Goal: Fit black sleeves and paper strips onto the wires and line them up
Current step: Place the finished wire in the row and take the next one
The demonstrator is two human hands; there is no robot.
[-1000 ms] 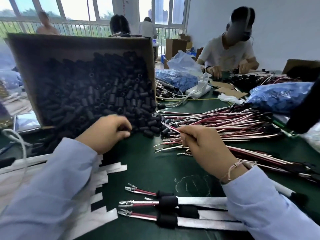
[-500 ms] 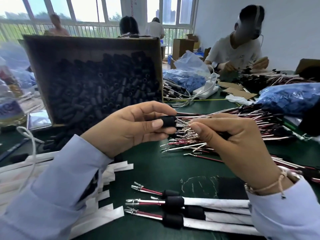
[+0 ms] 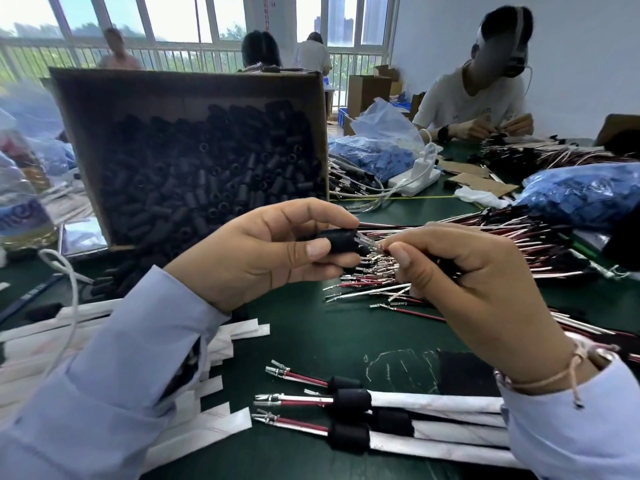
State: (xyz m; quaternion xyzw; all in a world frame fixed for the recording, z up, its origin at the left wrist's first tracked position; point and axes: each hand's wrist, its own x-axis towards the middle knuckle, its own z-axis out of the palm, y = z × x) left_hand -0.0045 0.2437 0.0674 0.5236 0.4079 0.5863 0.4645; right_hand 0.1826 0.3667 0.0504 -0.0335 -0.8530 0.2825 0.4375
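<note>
Left hand [image 3: 277,251] pinches a black sleeve [image 3: 341,239] between thumb and fingers, above the table [image 3: 329,330]. Right hand [image 3: 467,282] pinches a wire [image 3: 370,242] just behind its metal terminal; the terminal tip meets the sleeve's open end. Behind stands a tilted box [image 3: 194,109] of loose sleeves. The wire pile [image 3: 485,244] lies at right. At the near edge, finished wires [image 3: 301,400] lie in a row, and loose strips [image 3: 221,427] lie at left

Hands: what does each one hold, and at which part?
The left hand pinches a black sleeve by its body; the right hand pinches a wire near its metal tip.
</note>
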